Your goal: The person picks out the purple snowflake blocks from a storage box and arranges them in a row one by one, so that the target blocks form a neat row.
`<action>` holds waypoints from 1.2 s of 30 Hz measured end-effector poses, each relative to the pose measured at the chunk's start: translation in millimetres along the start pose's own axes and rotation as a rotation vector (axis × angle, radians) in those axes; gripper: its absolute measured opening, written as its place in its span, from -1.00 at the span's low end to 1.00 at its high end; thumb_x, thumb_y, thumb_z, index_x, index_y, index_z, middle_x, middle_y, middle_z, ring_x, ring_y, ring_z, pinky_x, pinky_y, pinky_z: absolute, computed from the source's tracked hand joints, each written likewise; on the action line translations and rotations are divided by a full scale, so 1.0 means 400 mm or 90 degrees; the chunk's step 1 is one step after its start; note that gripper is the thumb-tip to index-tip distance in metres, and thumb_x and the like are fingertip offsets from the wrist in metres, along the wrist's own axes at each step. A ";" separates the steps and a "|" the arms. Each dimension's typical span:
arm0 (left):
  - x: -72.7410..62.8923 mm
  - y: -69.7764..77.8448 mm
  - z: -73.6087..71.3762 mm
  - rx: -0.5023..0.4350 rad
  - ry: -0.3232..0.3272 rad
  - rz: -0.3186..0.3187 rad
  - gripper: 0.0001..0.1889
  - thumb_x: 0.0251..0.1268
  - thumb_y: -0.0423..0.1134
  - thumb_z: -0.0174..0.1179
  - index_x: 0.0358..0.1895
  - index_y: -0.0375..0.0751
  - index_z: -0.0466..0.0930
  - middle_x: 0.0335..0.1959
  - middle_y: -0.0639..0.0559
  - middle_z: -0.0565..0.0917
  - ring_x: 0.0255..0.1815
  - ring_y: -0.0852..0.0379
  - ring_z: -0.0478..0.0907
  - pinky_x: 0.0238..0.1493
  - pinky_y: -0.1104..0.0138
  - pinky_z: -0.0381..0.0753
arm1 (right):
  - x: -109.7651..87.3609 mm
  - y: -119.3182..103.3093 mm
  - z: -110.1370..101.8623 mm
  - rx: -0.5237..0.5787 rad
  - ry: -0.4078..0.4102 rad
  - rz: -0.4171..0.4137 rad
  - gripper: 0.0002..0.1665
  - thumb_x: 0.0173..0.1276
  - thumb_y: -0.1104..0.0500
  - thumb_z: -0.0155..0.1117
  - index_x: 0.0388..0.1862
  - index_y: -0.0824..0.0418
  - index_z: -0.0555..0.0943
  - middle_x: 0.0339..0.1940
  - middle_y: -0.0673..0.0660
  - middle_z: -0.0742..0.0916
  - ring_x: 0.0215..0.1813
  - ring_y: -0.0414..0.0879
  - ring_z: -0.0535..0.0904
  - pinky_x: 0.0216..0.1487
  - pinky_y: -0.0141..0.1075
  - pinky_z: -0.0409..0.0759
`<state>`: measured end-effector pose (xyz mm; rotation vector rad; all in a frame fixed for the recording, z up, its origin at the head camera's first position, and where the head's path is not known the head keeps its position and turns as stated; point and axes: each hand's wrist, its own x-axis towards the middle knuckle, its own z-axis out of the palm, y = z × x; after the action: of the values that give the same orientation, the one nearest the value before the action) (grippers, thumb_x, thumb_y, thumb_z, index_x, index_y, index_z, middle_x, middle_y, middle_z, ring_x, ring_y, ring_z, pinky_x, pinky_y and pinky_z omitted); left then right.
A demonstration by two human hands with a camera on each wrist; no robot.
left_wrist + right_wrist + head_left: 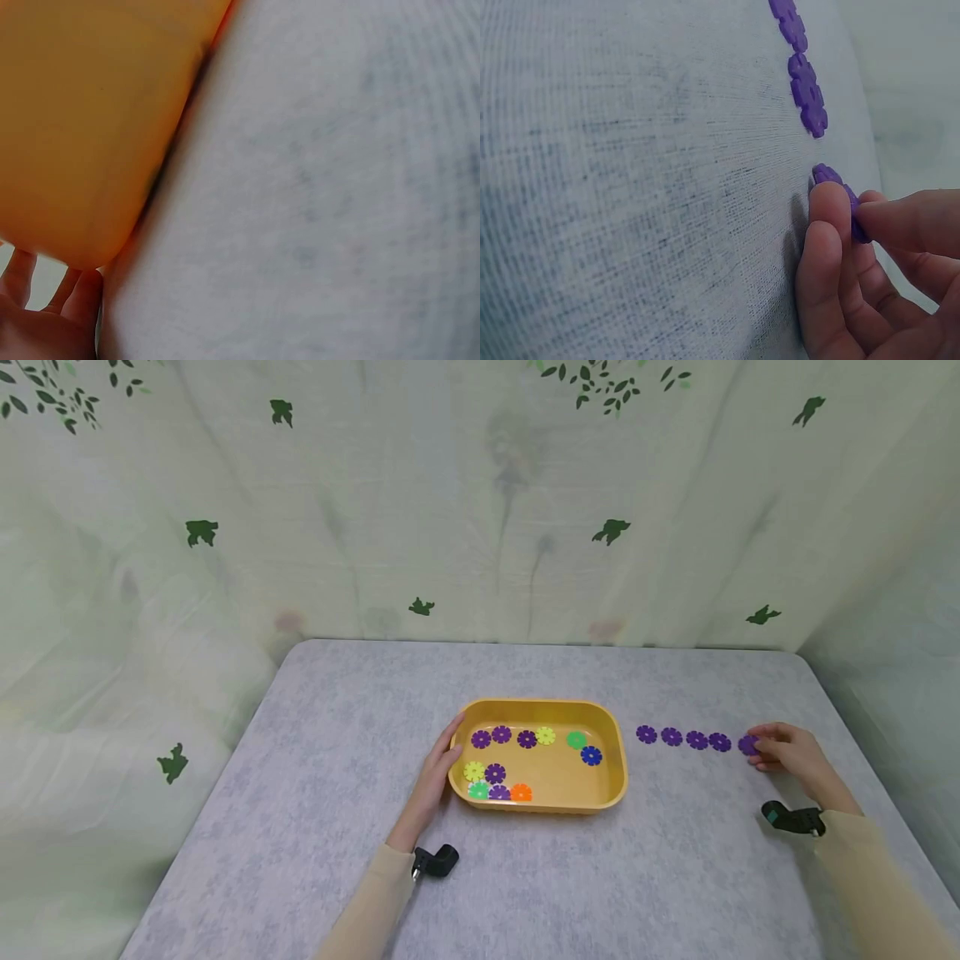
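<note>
My left hand (431, 781) holds the left end of a yellow tray (540, 804), its thumb at the rim. Close up in the left wrist view, its fingers (79, 307) meet the tray's wall (90, 135). Toward the table's right side, my right hand (795, 758) pinches a purple flower-shaped plastic disc (747, 745) between thumb and fingers. The right wrist view shows this disc (832, 178) tilted, close over the table. Left of it, several similar purple discs (697, 740) form a row on the table.
Inside the tray lie several more discs: purple (495, 773), yellow (545, 736), green (576, 740), blue (591, 756) and orange (521, 792). The grey table (360, 710) meets a pale leaf-patterned curtain (450, 527) at its back edge. Black wrist cameras (793, 818) project from both wrists.
</note>
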<state>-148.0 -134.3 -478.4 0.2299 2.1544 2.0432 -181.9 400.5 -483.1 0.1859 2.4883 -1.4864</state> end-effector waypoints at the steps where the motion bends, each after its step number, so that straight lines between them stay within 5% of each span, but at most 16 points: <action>1: 0.003 -0.008 -0.001 -0.003 0.001 0.001 -0.49 0.58 -0.24 -0.25 0.52 0.01 0.04 0.52 0.11 0.03 0.51 0.10 -0.12 0.47 0.10 -0.15 | 0.000 0.000 0.001 -0.006 0.002 0.002 -0.53 0.51 0.28 -0.10 0.19 0.66 0.23 -0.25 0.10 0.60 -0.39 -0.24 0.63 -0.30 -0.36 0.67; 7: 0.025 -0.065 -0.006 -0.006 0.021 0.009 -0.51 0.58 -0.16 -0.23 0.50 0.19 0.09 0.50 0.21 0.06 0.50 0.16 -0.10 0.47 0.11 -0.16 | 0.008 -0.004 0.008 -0.056 0.027 0.012 -0.60 0.50 0.30 -0.09 0.13 0.62 0.31 -0.17 0.29 0.59 -0.41 -0.22 0.59 -0.35 -0.38 0.66; 12: 0.030 -0.079 -0.005 0.002 0.032 0.023 -0.52 0.56 -0.09 -0.20 0.48 0.25 0.12 0.49 0.24 0.10 0.50 0.16 -0.07 0.47 0.09 -0.12 | 0.013 -0.011 0.009 -0.074 0.050 0.006 -0.59 0.51 0.26 -0.11 0.14 0.59 0.33 -0.11 0.38 0.55 -0.42 -0.20 0.58 -0.37 -0.38 0.65; 20: 0.026 -0.080 -0.005 0.008 0.037 0.020 -0.53 0.55 -0.08 -0.19 0.46 0.33 0.14 0.48 0.29 0.11 0.49 0.19 -0.05 0.46 0.09 -0.10 | 0.008 -0.114 0.036 -0.094 0.047 -0.083 -0.50 0.55 0.09 -0.09 0.18 0.51 0.35 0.02 0.47 0.48 -0.37 -0.21 0.57 -0.31 -0.44 0.63; 26: 0.026 -0.078 -0.005 0.014 0.039 0.016 -0.53 0.55 -0.07 -0.19 0.45 0.37 0.15 0.46 0.35 0.12 0.48 0.24 -0.05 0.46 0.12 -0.10 | 0.014 -0.232 0.112 -0.073 -0.038 -0.145 -0.52 0.52 0.08 0.00 0.17 0.47 0.37 -0.02 0.44 0.51 -0.26 -0.06 0.59 -0.21 -0.32 0.65; 36: 0.025 -0.078 -0.005 0.008 0.038 0.022 -0.53 0.55 -0.07 -0.19 0.46 0.31 0.14 0.47 0.29 0.12 0.49 0.20 -0.05 0.46 0.11 -0.09 | 0.037 -0.377 0.280 -0.028 -0.167 -0.162 -0.62 0.46 0.16 0.12 0.10 0.40 0.45 0.03 0.40 0.55 -0.15 0.24 0.57 -0.12 -0.05 0.67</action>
<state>-158.0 -135.9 -509.8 0.2122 2.2130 2.0820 -215.4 230.0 -409.7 -0.3254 2.3945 -1.4367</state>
